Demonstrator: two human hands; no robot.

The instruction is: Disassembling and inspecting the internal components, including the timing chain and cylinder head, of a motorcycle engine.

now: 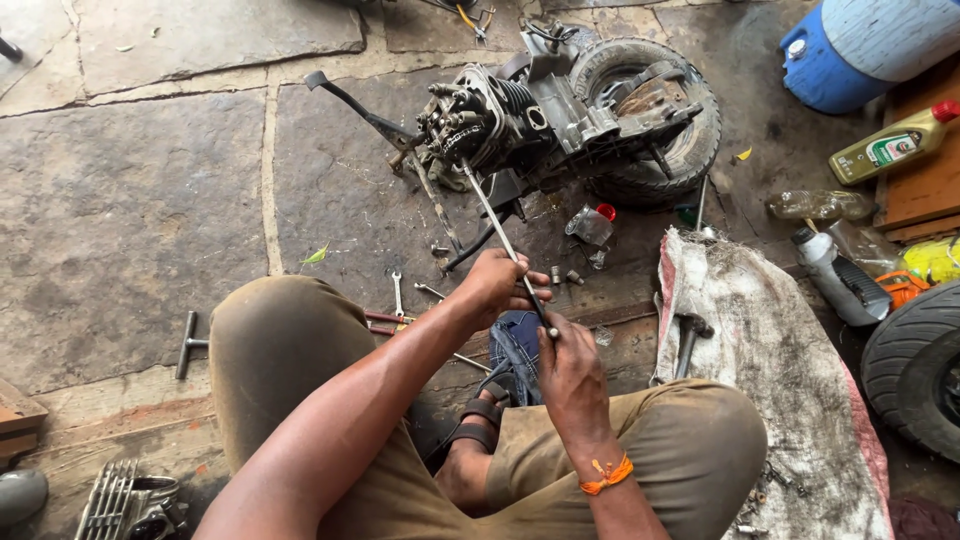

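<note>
I sit on a stone floor with my knees spread. My left hand (pixel 497 286) and my right hand (pixel 567 362) both grip a long thin metal rod tool (pixel 492 215). The left hand holds it higher up the shaft, the right hand lower at its near end. The rod slants up and to the left, and its far tip reaches a small engine block (pixel 500 115) that lies on the floor with a rear wheel (pixel 655 120) attached. An orange thread is tied around my right wrist.
Spanners (pixel 397 293), bolts and a T-handle wrench (pixel 187 344) lie on the floor. A hammer (pixel 688 340) rests on a dirty sack (pixel 780 350) at right. Oil bottles (pixel 893 145), a blue drum (pixel 835 60) and a tyre (pixel 920 365) stand further right. A finned cylinder part (pixel 125 500) is at bottom left.
</note>
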